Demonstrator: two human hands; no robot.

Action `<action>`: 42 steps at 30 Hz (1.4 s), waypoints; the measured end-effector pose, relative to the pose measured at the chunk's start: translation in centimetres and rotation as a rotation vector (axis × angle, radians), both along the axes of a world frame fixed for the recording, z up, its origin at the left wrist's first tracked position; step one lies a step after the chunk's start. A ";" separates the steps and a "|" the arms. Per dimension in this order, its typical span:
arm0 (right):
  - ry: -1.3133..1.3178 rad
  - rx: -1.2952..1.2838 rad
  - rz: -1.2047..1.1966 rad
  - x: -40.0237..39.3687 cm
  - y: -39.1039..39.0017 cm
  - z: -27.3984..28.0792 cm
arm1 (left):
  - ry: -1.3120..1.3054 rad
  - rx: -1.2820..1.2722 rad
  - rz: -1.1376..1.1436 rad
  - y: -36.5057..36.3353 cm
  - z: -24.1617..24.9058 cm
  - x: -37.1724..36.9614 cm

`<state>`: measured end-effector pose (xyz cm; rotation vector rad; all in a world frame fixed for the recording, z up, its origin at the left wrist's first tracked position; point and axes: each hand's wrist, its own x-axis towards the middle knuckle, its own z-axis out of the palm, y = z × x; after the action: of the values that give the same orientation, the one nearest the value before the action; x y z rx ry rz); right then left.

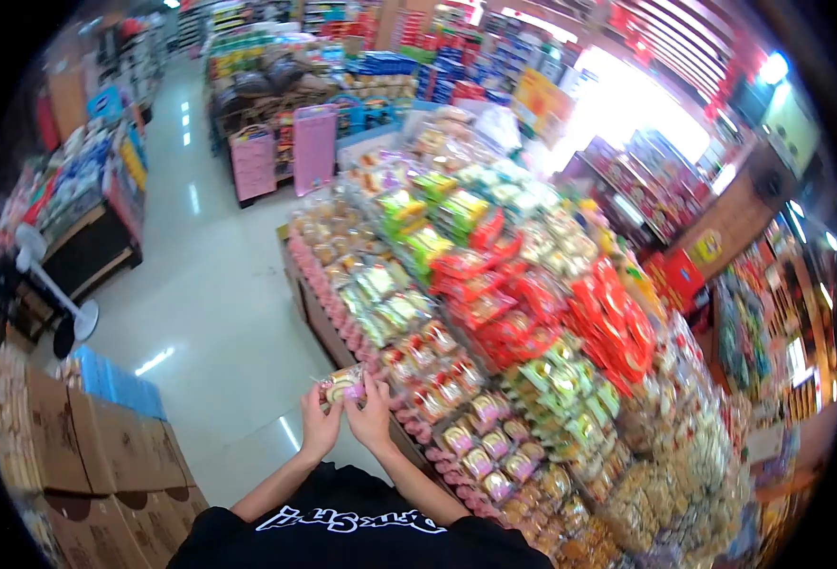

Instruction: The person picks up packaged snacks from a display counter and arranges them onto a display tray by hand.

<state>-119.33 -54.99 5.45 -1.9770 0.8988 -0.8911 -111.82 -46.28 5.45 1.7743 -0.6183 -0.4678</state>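
Note:
Between my two hands is a small packaged snack cake (344, 387) in a clear wrapper with a purple-pink label. My left hand (320, 417) is closed on its left end, and my right hand (371, 412) grips the right end. Both are held in front of my chest, at the pink ruffled edge (366, 346) of a large display. Close to my right hand, similar purple-labelled packs (494, 446) sit in a tray. Red-and-white wrapped packs (428, 360) lie in the tray beyond it.
Red bags (504, 303) and green packs (561, 389) are heaped further across the display. Cardboard boxes (96, 436) are stacked on the left. A white fan (58, 284) stands on the shiny tiled floor (210, 303). Pink signs (314, 147) hang on a stand ahead.

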 end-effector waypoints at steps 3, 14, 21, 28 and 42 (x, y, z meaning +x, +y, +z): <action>0.035 -0.055 0.085 5.5 2.1 -0.7 | 0.039 -0.032 0.106 3.1 -1.2 4.4; -0.057 0.015 0.508 22.5 10.1 -1.5 | 0.084 -0.063 0.425 13.6 -1.7 17.7; 0.117 0.109 0.826 32.0 12.0 -3.6 | 0.074 -0.042 0.720 16.4 -2.8 22.5; 0.119 0.357 1.116 44.5 13.6 -3.1 | 0.038 -0.049 1.004 17.2 -4.1 32.1; 0.212 0.400 1.431 68.2 13.0 -0.1 | 0.116 -0.063 1.191 15.8 0.1 52.1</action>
<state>-51.17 -42.01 5.35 -1.7520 -0.3360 0.3090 -59.76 -30.52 5.58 1.7116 0.5316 0.2763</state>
